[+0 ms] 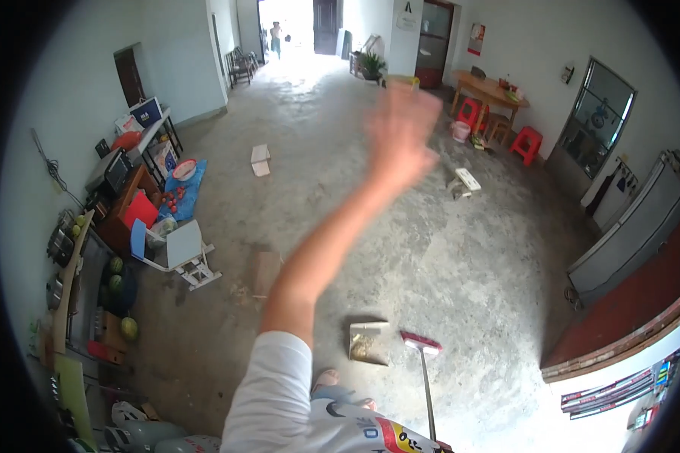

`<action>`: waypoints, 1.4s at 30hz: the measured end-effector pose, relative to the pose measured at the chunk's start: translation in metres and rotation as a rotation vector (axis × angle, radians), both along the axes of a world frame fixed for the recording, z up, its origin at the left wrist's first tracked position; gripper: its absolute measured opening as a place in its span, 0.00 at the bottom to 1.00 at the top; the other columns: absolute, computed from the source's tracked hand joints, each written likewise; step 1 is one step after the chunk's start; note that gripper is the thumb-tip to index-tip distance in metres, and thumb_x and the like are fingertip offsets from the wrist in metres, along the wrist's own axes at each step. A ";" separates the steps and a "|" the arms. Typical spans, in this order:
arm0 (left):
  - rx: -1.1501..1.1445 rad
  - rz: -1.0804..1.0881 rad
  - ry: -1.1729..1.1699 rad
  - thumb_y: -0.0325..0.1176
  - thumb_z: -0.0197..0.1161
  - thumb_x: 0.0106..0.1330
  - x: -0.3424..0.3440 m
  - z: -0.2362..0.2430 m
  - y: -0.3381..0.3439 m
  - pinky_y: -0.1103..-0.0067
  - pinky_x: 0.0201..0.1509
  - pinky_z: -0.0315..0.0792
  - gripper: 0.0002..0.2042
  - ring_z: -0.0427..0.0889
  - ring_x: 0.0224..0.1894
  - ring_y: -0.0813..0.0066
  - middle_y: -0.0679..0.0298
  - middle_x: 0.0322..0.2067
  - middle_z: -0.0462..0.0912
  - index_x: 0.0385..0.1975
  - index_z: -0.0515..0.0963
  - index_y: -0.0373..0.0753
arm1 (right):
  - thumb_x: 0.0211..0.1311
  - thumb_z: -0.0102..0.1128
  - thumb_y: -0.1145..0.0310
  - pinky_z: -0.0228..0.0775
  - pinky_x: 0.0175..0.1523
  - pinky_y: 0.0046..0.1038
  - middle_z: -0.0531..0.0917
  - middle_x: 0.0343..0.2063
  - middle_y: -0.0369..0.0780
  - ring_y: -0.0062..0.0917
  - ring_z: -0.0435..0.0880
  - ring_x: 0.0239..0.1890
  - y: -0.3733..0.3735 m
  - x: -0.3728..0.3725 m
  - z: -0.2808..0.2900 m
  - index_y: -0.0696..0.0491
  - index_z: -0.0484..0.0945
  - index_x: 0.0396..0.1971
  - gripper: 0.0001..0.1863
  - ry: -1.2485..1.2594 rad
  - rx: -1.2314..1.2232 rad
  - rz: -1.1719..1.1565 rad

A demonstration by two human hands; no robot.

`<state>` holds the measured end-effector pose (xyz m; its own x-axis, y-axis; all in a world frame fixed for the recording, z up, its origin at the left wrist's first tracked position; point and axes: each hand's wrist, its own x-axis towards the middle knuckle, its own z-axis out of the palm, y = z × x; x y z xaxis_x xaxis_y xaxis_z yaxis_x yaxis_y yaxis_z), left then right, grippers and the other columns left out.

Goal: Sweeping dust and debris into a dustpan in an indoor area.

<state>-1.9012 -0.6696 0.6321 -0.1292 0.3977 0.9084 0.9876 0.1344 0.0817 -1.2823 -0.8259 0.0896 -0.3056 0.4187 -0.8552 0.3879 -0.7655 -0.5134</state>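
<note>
My left arm reaches up and forward across the middle of the view. My left hand [404,140] is raised and smeared by motion, so its fingers cannot be made out. Below, on the concrete floor near my feet, a dustpan [360,331] holds some light brown sweepings. To its right lies the head of a red and white broom [421,343] against the floor. The broom's handle runs back to the lower edge beside my shirt, where its upper end is out of sight. My right hand does not show.
A white folding child's chair [184,245] stands left, near watermelons [129,328]. Small low stools [260,160] sit on the floor ahead and to the right [468,180]. A wooden table [491,92] with red stools [526,145] is far right. Another person [276,39] stands by the bright doorway.
</note>
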 end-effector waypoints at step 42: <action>-1.356 -0.656 -0.569 0.46 0.60 0.56 0.017 -0.403 -0.120 0.60 0.52 0.65 0.21 0.73 0.51 0.63 0.60 0.48 0.75 0.46 0.73 0.41 | 0.56 0.55 0.75 0.66 0.13 0.27 0.70 0.14 0.37 0.22 0.69 0.10 0.018 -0.180 0.091 0.51 0.64 0.34 0.09 -0.099 0.016 -0.277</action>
